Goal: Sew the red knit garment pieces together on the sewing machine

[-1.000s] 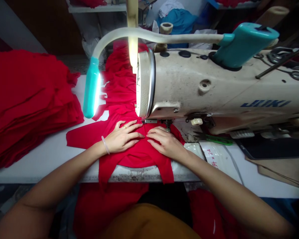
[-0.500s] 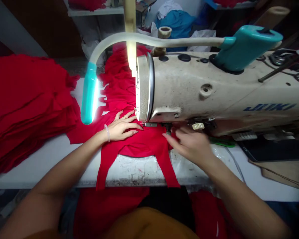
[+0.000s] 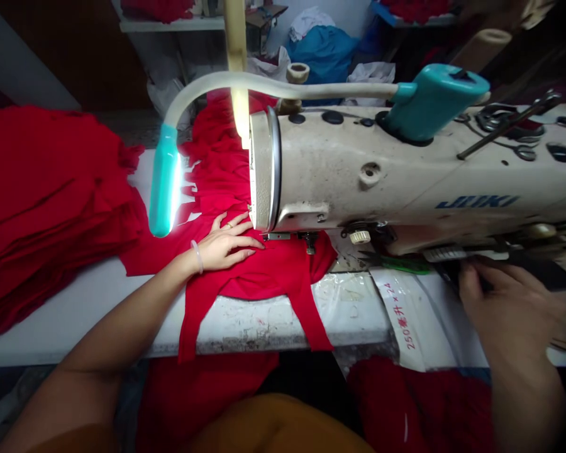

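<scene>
My left hand [image 3: 224, 247] lies flat with fingers spread on a red garment piece [image 3: 259, 277], beside the needle end of a sewing machine [image 3: 330, 170]. Two strap-like strips of the red fabric hang toward the table's front edge. Over to the right, my right hand [image 3: 509, 308] is blurred, its thumb and fingers closed around a dark flat device [image 3: 554, 274] that looks like a phone. The hand hides much of it. Green-handled snips [image 3: 405, 264] lie under the machine arm.
A tall stack of red fabric [image 3: 51, 201] fills the left. A lit teal lamp [image 3: 163, 185] hangs from a bent neck over the cloth. A printed white strip [image 3: 405, 321] lies on the white table [image 3: 264, 324]. Blue and white bags [image 3: 323, 53] sit behind.
My right hand has moved right, from beside the presser area to the dark device, which has shifted from where it lay. My left hand stays on the red fabric. The view has shifted slightly.
</scene>
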Available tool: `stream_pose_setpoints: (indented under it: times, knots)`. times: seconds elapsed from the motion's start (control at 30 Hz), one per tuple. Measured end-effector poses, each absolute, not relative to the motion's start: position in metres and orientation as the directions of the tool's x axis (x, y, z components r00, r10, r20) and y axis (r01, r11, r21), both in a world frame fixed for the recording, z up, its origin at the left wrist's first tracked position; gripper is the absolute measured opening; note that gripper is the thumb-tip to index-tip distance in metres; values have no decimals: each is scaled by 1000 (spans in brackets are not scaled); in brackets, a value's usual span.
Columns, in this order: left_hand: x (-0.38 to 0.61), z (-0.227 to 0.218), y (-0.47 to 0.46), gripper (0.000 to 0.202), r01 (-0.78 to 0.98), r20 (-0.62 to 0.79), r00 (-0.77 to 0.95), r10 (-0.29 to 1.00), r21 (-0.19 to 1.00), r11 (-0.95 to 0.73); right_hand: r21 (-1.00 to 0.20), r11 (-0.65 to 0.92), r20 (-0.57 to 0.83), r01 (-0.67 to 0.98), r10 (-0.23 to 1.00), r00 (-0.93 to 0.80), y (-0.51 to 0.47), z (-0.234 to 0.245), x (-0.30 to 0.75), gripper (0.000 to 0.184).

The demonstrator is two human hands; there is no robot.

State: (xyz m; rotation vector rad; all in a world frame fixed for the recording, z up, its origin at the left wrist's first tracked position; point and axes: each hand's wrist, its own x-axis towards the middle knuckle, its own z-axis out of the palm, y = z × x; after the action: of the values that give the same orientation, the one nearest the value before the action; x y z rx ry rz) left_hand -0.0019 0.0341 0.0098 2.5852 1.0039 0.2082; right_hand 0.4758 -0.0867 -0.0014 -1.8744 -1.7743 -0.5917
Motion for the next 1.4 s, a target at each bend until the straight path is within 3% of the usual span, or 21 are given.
stream_pose_setpoints:
  times: [0.23,0.3,0.33,0.4,0.43,0.57,0.67,0.77,0.83,0.93,1.03,1.17,1.4]
  knots:
    - [0,8,35,35,596,96,751,653,328,-733,22,-51,671,998,741,23,-99,27,420,28]
    - [0,6,40,34,602,121,739,663,324,-730,-74,99,647,992,762,-28,-102,30,367,28]
    - [0,5,42,34,607,134,730,670,321,-727,-144,273,680,951,726,-105,-102,30,336,30]
    - [0,2,46,34,619,158,714,682,315,-720,-358,487,526,797,810,-259,-96,24,277,34]
    - [0,0,46,34,622,166,708,687,316,-717,-392,532,434,750,826,-359,-91,20,252,36]
    - [7,-4,25,40,666,130,623,772,429,-610,-326,502,169,801,864,-473,-60,8,209,44]
    - [17,1,-4,47,739,-38,526,850,515,-434,-322,503,88,802,859,-504,-34,7,227,39]
    - [26,12,-21,47,741,-186,625,758,447,-501,-261,486,71,834,872,-485,-14,7,248,39]
    - [27,17,-23,41,707,-139,696,705,306,-638,-231,461,97,857,887,-451,-11,4,251,39]
    - [25,17,-21,36,632,14,769,639,132,-763,-308,466,135,830,885,-446,-19,-3,245,37]
    - [22,10,-24,36,640,75,753,654,149,-754,-365,475,108,800,876,-471,-27,-9,239,49]
    - [24,2,-29,42,724,92,660,746,190,-664,-346,467,11,814,869,-494,-25,-11,238,61]
    - [27,1,-27,41,743,106,635,765,191,-642,-279,425,-30,861,892,-451,-21,-6,240,63]
